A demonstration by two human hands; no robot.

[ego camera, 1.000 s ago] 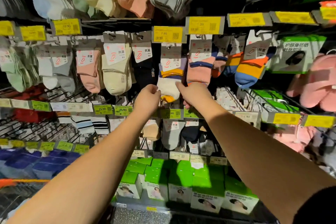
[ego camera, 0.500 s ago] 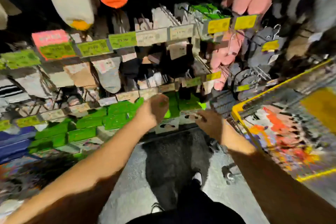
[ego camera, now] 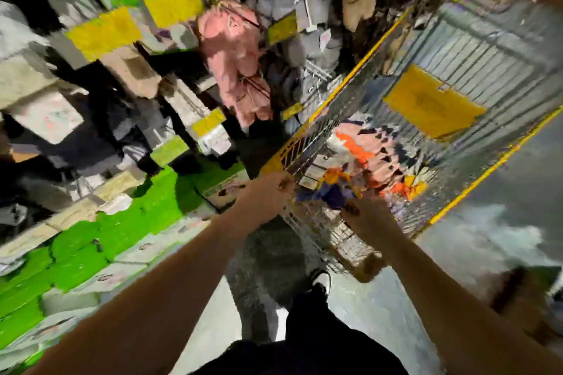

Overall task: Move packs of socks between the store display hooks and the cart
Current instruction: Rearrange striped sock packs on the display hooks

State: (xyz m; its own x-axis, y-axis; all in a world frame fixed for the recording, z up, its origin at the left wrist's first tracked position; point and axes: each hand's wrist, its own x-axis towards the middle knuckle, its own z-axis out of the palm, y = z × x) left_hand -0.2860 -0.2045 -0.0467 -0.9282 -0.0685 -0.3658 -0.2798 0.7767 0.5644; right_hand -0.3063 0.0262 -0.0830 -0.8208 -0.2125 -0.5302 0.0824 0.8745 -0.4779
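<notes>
Though blurred, both hands (ego camera: 268, 192) (ego camera: 365, 216) reach wire-mesh cart (ego camera: 307, 134) w/ soft socks (ego camera: 359, 173); fingers' state unclear.

It was a shop aisle, blurred as the view swung. Yellow price tags (ego camera: 103, 30) ran along the display racks, with pink garments (ego camera: 234, 55) hanging on hooks and a white hanger (ego camera: 307, 0) among grey goods. Green boxed items (ego camera: 100, 240) filled the lowest shelf. A wire shopping cart (ego camera: 359, 67) with yellow trim stood in the aisle on a pale grey floor (ego camera: 487, 237).
</notes>
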